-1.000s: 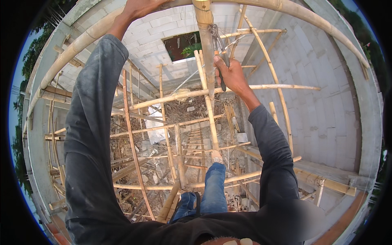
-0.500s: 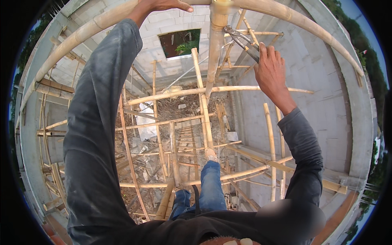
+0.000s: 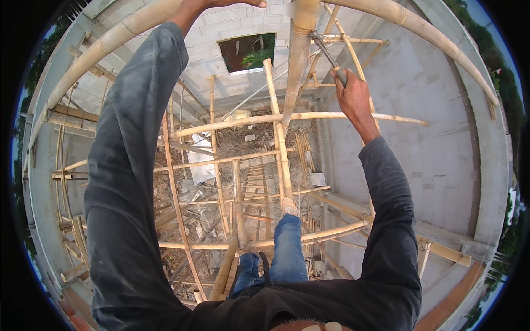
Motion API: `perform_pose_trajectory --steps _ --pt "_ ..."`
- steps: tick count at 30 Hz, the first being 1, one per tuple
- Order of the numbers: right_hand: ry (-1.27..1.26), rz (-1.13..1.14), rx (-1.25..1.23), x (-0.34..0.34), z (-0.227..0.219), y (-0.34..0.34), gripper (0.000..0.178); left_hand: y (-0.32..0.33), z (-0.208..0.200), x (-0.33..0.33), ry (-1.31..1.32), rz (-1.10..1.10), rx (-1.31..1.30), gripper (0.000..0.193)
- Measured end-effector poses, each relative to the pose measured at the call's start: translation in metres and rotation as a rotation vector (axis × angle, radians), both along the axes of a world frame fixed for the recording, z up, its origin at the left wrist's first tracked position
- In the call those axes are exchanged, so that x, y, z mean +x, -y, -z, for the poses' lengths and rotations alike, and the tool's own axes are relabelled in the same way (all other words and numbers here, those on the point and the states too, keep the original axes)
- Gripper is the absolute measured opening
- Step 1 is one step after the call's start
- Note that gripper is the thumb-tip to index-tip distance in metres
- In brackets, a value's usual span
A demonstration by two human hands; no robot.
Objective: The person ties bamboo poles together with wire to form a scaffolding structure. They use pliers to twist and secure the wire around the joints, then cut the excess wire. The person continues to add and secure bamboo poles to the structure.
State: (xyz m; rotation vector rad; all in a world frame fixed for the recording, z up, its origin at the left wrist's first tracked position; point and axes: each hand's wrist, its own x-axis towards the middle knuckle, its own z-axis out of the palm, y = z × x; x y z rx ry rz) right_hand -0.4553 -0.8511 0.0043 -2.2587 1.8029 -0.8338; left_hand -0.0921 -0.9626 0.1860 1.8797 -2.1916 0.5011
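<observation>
At the top edge, my left hand (image 3: 205, 4) is wrapped over a thick horizontal bamboo pole (image 3: 130, 32). Most of its fingers are cut off by the frame; one digit stretches to the right. My right hand (image 3: 356, 102) grips the dark handles of metal pincers (image 3: 327, 52), closed around them. The pincers' head lies against or just beside the upright bamboo pole (image 3: 301, 52), near where it meets the horizontal one. Whether the jaws hold anything is too small to tell. The top of that joint is blurred.
I stand high on a bamboo scaffold; one foot (image 3: 289, 206) rests on a lower pole. Crossing poles (image 3: 309, 116) fill the space below. Debris and a white sheet (image 3: 202, 160) lie on the ground far beneath. Grey block walls (image 3: 408, 149) surround me, with a window opening (image 3: 247, 53) ahead.
My right hand has shifted left and slightly down, and has turned. The pincers' handles, apart before, now appear together. My left hand has slid slightly up, further out of the frame.
</observation>
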Motion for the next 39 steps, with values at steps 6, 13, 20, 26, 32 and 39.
perform_pose_trajectory --steps 6,13,20,26,32,39 --pt "0.095 -0.022 -0.072 0.006 0.033 0.01 0.03 -0.013 -0.005 -0.008 -0.027 -0.035 0.073 0.111" --pt "0.123 -0.029 -0.091 0.008 0.034 0.016 0.031 -0.018 -0.006 -0.009 -0.014 -0.032 0.029 0.109" --pt "0.873 -0.244 0.856 0.014 -0.028 -0.027 0.044 -0.022 -0.016 -0.014 -0.029 -0.032 0.095 0.101" --pt "0.739 -0.225 0.886 0.001 -0.073 -0.029 0.054 -0.015 -0.005 -0.005 -0.031 -0.007 0.051 0.102" --pt "0.603 -0.164 0.848 0.015 -0.112 -0.034 0.051 -0.015 -0.007 -0.005 -0.042 0.004 0.029 0.102" --pt "0.337 -0.283 0.885 -0.009 -0.098 -0.008 0.06 -0.019 -0.005 -0.007 -0.087 0.044 0.013 0.101"
